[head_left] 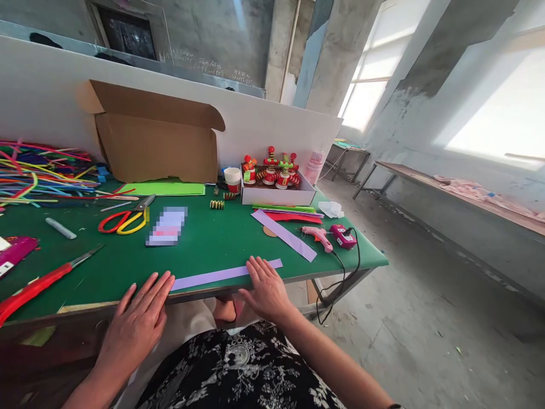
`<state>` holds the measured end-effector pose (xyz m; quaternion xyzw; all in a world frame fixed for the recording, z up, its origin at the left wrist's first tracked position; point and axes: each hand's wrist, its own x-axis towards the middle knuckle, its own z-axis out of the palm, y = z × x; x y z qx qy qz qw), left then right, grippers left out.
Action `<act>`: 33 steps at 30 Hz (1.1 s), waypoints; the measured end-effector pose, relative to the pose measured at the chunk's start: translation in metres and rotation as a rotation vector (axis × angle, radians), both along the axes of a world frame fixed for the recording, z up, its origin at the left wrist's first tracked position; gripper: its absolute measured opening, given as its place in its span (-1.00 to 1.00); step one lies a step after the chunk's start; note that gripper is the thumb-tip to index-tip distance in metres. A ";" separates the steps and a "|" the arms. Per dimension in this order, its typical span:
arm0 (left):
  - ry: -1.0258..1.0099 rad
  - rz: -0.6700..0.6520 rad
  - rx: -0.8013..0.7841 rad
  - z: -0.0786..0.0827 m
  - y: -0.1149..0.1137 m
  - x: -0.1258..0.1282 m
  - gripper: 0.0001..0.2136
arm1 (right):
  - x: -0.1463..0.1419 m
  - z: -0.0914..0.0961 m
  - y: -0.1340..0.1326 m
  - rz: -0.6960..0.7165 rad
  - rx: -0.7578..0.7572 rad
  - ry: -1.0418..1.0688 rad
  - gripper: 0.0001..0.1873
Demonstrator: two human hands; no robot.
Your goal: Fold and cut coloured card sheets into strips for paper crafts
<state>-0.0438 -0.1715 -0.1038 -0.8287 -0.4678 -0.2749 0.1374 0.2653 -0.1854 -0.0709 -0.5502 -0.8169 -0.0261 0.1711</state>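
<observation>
A narrow lilac paper strip (pixel 213 277) lies along the front edge of the green table. My left hand (pixel 142 312) rests at its left end, fingers stretched out and side by side. Near the strip's right end my right hand (pixel 267 284) lies flat across it, with the fingers extended and the thumb apart. Beyond that hand is a wider lilac paper strip (pixel 289 237), lying slantwise partly over a small brown disc (pixel 269 231). Neither hand grips anything; the strip's left tip is hidden under my left fingers.
Scissors with red and yellow handles (pixel 123 220), a red-handled tool (pixel 38 289) and pipe cleaners (pixel 42 170) are on the left. Right are a pink glue gun (pixel 318 236), its cord over the edge, and a purple power socket (pixel 343 236). Behind stand a cardboard box (pixel 157 145) and paper cups (pixel 232 179).
</observation>
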 end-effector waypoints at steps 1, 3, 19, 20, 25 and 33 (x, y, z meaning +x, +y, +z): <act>-0.008 0.000 -0.008 0.000 0.000 0.000 -0.34 | 0.007 0.000 -0.001 -0.021 0.007 -0.004 -0.27; -0.012 -0.007 -0.016 -0.001 0.000 0.000 -0.34 | 0.019 0.000 -0.004 -0.051 0.021 -0.017 -0.30; 0.046 0.010 0.037 0.002 0.001 0.001 -0.30 | 0.071 -0.011 -0.015 -0.140 0.113 -0.070 -0.44; 0.070 0.014 0.048 0.003 0.001 0.000 -0.29 | 0.073 -0.011 -0.016 -0.151 0.113 -0.061 -0.43; 0.117 0.061 0.052 0.026 -0.007 0.004 -0.29 | 0.068 -0.003 -0.020 -0.209 0.162 0.044 -0.29; 0.135 -0.107 -0.087 0.029 -0.002 0.077 -0.25 | -0.039 0.024 -0.007 0.166 -0.072 0.127 0.04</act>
